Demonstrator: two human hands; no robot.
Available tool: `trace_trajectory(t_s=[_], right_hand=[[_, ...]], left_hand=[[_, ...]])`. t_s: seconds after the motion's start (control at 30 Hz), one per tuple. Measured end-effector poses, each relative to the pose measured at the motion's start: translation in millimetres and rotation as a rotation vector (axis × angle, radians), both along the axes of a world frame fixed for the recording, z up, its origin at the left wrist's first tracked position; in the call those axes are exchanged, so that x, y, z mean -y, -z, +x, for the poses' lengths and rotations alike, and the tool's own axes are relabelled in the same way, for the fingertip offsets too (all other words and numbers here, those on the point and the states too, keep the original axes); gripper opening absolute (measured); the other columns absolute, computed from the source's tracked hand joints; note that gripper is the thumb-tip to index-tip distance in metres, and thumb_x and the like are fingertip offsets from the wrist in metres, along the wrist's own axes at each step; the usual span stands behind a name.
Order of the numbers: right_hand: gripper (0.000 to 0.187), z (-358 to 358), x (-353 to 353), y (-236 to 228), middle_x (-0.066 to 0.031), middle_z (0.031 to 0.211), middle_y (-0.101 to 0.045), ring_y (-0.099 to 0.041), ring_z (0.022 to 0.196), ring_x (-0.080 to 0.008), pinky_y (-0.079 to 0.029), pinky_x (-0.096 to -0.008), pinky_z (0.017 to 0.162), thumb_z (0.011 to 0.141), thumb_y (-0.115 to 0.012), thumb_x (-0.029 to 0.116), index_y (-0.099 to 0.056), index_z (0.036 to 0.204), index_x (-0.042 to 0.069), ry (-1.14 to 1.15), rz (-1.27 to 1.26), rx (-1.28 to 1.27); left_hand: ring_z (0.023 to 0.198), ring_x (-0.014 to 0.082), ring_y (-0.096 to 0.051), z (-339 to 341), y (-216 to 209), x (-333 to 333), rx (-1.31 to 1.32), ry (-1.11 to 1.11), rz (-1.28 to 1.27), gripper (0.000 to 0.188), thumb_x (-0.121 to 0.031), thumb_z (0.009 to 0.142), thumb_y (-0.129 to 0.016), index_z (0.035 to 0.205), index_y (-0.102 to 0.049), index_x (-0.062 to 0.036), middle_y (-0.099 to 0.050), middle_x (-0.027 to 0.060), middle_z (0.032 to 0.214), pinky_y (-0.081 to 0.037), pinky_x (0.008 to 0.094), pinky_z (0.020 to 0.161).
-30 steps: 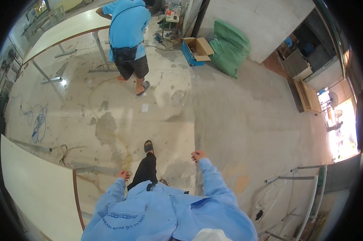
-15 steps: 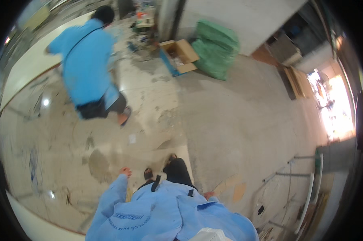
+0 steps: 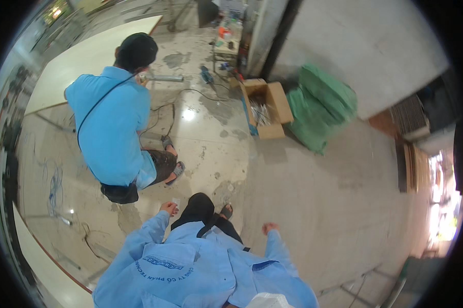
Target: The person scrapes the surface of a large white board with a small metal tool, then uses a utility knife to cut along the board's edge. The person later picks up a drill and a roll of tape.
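Observation:
My left hand (image 3: 170, 208) hangs beside my left thigh, its fingers loosely curled, with nothing visible in them. Just past it a small white scrap (image 3: 176, 201) shows against the floor; whether they touch I cannot tell. My right hand (image 3: 270, 228) is held out from my right side, also loosely curled, and no object shows in it. My legs are in a stride, with one sandalled foot (image 3: 227, 210) visible. Ahead to the left, a co-worker in a blue shirt (image 3: 113, 123) crouches by a large pale panel (image 3: 57, 77), near a metal bar (image 3: 164, 78).
An open cardboard box (image 3: 281, 102) of small parts stands ahead, beside a bulging green sack (image 3: 321, 110). A power tool (image 3: 206, 75) and its cord (image 3: 198, 92) lie on the floor. Metal frame bars (image 3: 354, 287) are at the lower right; another pale panel edge (image 3: 46, 256) is at lower left.
The view has shifted, with the box, sack and co-worker now lower and further right. My legs have changed stride. My right hand has come out from my side and shows more fully.

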State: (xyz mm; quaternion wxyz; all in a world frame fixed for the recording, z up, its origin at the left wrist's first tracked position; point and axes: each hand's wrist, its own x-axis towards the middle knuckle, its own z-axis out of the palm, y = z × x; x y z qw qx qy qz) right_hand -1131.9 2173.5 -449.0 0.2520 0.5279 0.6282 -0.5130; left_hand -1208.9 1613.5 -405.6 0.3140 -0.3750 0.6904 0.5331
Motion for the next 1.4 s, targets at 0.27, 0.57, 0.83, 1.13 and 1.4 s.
trace_trajectory(t_s=[0.27,0.57,0.83,1.13,1.4], right_hand=[[0.011,-390,-11,-92,-0.0081,0.079,-0.069,-0.063,0.061,-0.0144,-0.052,-0.0275,0.051,0.088,-0.063,0.012,-0.067,0.095,0.004,-0.422,0.029,-0.509],[0.01,-500,-6,-102,-0.0094,0.065,-0.064,-0.057,0.047,-0.0152,-0.048,-0.0297,0.042,0.086,-0.065,0.013,-0.066,0.087,0.003,-0.511,0.092,-0.141],[0.014,-587,-10,-70,-0.008,0.058,-0.06,-0.053,0.042,-0.0155,-0.046,-0.031,0.039,0.086,-0.064,0.018,-0.069,0.081,0.006,-0.641,-0.063,-0.056],[0.016,-772,-2,-37,-0.003,0.061,-0.059,-0.052,0.046,-0.0139,-0.046,-0.032,0.04,0.086,-0.066,0.024,-0.069,0.082,0.009,-0.755,-0.197,-0.003],[0.014,-919,17,-14,-0.0009,0.055,-0.053,-0.046,0.04,-0.0122,-0.047,-0.0323,0.037,0.086,-0.069,0.021,-0.063,0.08,0.009,-0.751,-0.308,0.01]], left_hand=[[0.076,0.0197,-0.067,-136,9,-50,0.105,-0.146,0.018,0.025,-0.025,0.093,-0.057,0.11,-0.063,-0.0081,-0.071,0.0098,0.092,-0.053,0.036,0.064],[0.065,0.0162,-0.067,-364,58,-86,-0.091,-0.131,-0.052,0.022,-0.025,0.088,-0.061,0.093,-0.069,-0.0057,-0.071,0.0072,0.078,-0.055,0.0311,0.062],[0.088,0.0286,-0.069,-537,41,-134,-0.13,0.137,-0.135,0.026,-0.031,0.084,-0.061,0.1,-0.07,-0.0126,-0.072,0.0116,0.095,-0.055,0.0382,0.081],[0.1,0.0357,-0.064,-708,-24,-123,-0.132,0.259,-0.377,0.027,-0.026,0.083,-0.054,0.1,-0.07,-0.0139,-0.069,0.0159,0.104,-0.051,0.0437,0.088],[0.094,0.0356,-0.066,-802,-36,-149,-0.13,0.335,-0.386,0.026,-0.024,0.083,-0.053,0.1,-0.069,-0.0149,-0.07,0.0133,0.097,-0.052,0.0443,0.083]])
